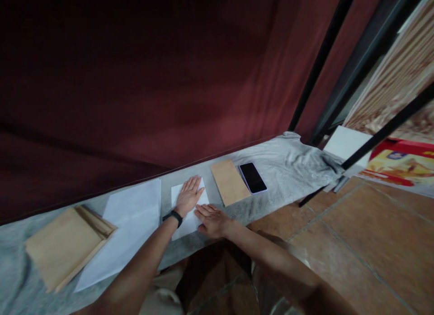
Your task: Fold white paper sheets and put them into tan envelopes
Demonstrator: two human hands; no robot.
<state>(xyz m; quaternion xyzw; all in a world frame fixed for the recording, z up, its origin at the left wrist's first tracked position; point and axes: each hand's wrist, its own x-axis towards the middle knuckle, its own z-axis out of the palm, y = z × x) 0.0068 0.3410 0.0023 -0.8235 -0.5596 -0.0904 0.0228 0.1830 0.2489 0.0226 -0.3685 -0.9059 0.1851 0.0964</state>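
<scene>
Your left hand point(188, 195) and right hand point(212, 219), fingers flat, slightly spread, press white sheet point(188, 212) at centre of bench point(281, 170); fold looks started, envelope point(229, 181) unfilled.

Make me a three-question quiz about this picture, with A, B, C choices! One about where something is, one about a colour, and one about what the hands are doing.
1. Where is the phone?
A. beside the single brown envelope
B. on the stack of envelopes
C. on the floor

2. What colour is the cloth covering the table?
A. red
B. grey
C. green

3. What are the two hands doing?
A. holding the phone
B. gripping a pen
C. lying flat on a white folded paper

Answers:
1 A, the phone lies just right of the brown envelope.
2 B, the cloth under everything is grey.
3 C, the left hand and right hand both press palm down, fingers spread, on the white folded paper.
</scene>
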